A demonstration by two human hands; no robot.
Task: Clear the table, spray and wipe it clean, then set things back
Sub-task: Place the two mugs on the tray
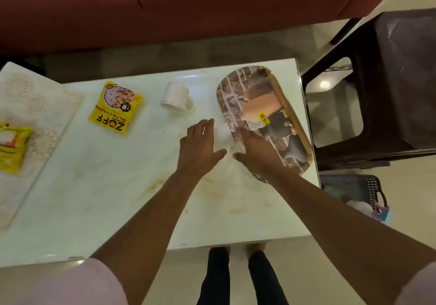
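White table (132, 201), glossy top, brownish-orange smears across its near half. All positions below are taken from the oval tray (280, 106), which lies flat at the table's right end; printed picture on it, gold rim, yellow price sticker (263, 118) near its middle.

A small white cup (221, 135) sits at the tray's left edge, about touching the rim. Whether it rests on the table or is lifted cannot be told.

Left hand (200, 146): just left of the tray, fingers spread and curved against the left side of that small cup. Right hand (257, 151): over the tray's near-left edge, fingers bent toward the cup's right side. The cup is cradled between both hands; a firm grip cannot be confirmed, since the hands cover most of it.

A second white cup (176, 97), with handle, lies tipped on its side on the table, left of the tray and apart from it. Farther left, a yellow snack packet (115, 107) lies flat. Far left of the tray, another yellow packet (13, 146) lies on a lace mat (35, 106).

Right of the tray, off the table: a dark plastic stool (387, 87); below it, a dark basket (354, 188) on the floor.
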